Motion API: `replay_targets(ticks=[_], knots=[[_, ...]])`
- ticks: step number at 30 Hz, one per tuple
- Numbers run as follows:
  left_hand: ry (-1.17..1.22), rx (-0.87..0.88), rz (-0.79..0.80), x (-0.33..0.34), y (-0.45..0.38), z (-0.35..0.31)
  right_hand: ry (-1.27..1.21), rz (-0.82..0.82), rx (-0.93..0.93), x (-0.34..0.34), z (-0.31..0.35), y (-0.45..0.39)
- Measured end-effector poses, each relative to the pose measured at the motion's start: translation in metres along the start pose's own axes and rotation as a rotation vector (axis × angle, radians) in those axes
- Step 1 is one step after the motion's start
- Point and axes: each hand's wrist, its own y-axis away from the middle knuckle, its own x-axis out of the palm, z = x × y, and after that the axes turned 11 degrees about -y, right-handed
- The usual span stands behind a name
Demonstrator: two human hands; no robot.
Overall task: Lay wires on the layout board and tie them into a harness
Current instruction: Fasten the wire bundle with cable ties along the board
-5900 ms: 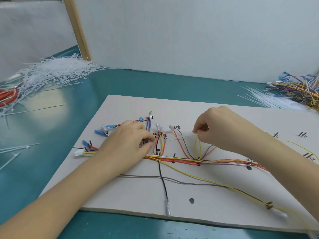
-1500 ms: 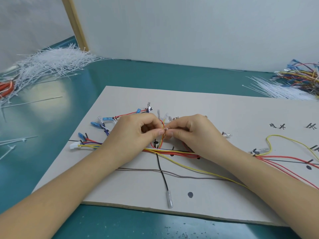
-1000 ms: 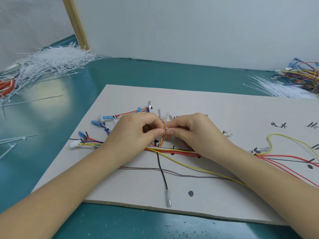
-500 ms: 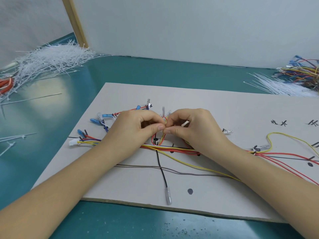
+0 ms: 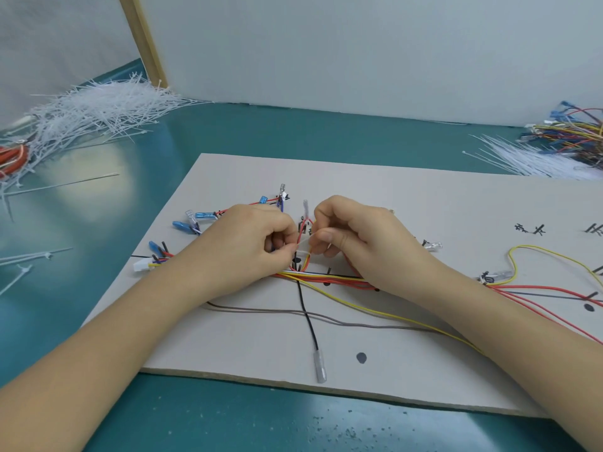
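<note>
Left hand (image 5: 251, 243): fingers pinched shut on a white cable tie (image 5: 305, 245), at its lower end.
Right hand (image 5: 352, 236): fingers closed on the same tie's upper end.
Cable tie: stretched between the two sets of fingers, against upright red and yellow wires (image 5: 305, 230).
Wire bundle (image 5: 326, 278): just below the fingers, flat on the layout board (image 5: 424, 203).
Desk (image 5: 228, 132): loose tie piles far left and far right.
</note>
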Motion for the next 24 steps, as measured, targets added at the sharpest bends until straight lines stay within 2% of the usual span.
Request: replay_targets(ticks=[5, 8, 11, 15, 24], knots=[[-0.035, 0.021, 0.049, 0.0006, -0.0018, 0.0017, -0.286, 0.008, 0.072, 0.0017, -0.0043, 0.0007], [-0.005, -0.011, 0.036, 0.0021, -0.0009, 0.0025, -0.369, 0.000, 0.106, 0.0003, -0.0052, -0.0019], [-0.002, -0.022, 0.023, 0.0036, 0.0009, 0.0027, -0.250, -0.007, 0.069, -0.0028, -0.0034, -0.0024], [0.011, -0.008, 0.019, 0.0009, 0.0014, 0.0027, 0.002, 0.077, 0.051, -0.0014, -0.0017, 0.0028], [0.025, -0.054, 0.017, 0.0001, 0.0006, 0.0049, 0.125, 0.212, 0.013, 0.0004, -0.0011, 0.0041]])
